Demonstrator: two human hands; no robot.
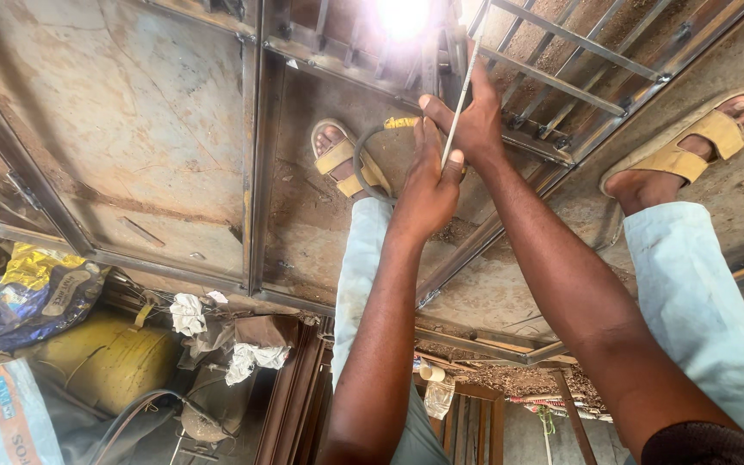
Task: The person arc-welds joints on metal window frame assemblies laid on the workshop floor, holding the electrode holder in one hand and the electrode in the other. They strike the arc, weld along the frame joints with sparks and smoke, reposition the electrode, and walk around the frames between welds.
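Place: metal workshop | Evidence: welded steel door frame [251,172], bright welding glare [403,15], welding rod [461,103], yellow gas cylinder [105,357], scrap clutter

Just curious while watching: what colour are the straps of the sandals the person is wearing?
Mustard yellow straps on the sandals, seen clearly in the head view.

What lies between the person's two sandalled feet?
In the head view, both hands, left and right, gripping a thin welding rod over the metal frame.

A thin, pale welding rod [458,108] slants upward toward the bright arc.
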